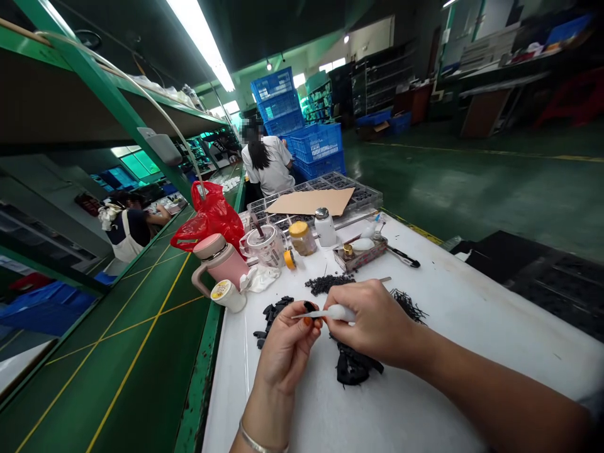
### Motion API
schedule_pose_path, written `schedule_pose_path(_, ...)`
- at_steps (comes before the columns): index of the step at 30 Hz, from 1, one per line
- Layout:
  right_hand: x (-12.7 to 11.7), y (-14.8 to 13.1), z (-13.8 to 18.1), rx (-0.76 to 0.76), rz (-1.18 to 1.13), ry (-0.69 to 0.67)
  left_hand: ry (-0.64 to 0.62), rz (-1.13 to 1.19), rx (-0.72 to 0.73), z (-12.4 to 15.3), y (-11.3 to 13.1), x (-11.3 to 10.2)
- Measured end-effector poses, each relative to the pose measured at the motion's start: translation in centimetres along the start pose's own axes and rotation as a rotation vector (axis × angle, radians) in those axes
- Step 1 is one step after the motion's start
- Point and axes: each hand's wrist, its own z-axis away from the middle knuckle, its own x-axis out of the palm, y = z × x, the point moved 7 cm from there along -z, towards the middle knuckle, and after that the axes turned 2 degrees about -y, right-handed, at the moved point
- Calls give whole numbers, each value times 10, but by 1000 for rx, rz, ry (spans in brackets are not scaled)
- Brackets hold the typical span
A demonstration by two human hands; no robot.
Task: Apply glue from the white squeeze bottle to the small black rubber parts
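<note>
Silver-coloured metal bangle (248,439), partly cut off at the bottom edge, rings the wrist of the left hand (285,349). At frame centre, that hand's fingertips pinch a small black piece (309,307), largely covered; its shape cannot be made out. Fingers of the right hand (368,318) close around a white tapered squeeze bottle (343,313), its nozzle crossing the piece, contact uncertain. Matte black curved parts (353,368), lower centre, lie partly hidden beneath the right hand.
</note>
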Motion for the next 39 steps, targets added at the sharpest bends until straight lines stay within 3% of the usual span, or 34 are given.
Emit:
schedule_pose_path(9, 15, -2, 4, -152, 189, 20, 160, -30, 60, -1, 0, -9)
schedule_pose_path(14, 24, -2, 5, -207, 231, 16, 183, -58, 63, -1, -1, -12)
schedule_pose_path(27, 19, 25, -5, 182, -248, -56, 164, -64, 80, 1, 6, -6)
schedule_pose_path(33, 26, 31, -4, 266, -362, -68, 168, -136, 115, 3, 11, -6)
schedule_pose_path(39, 22, 35, -7, 252, -299, -47, 159, -261, 150, 5, 16, -2)
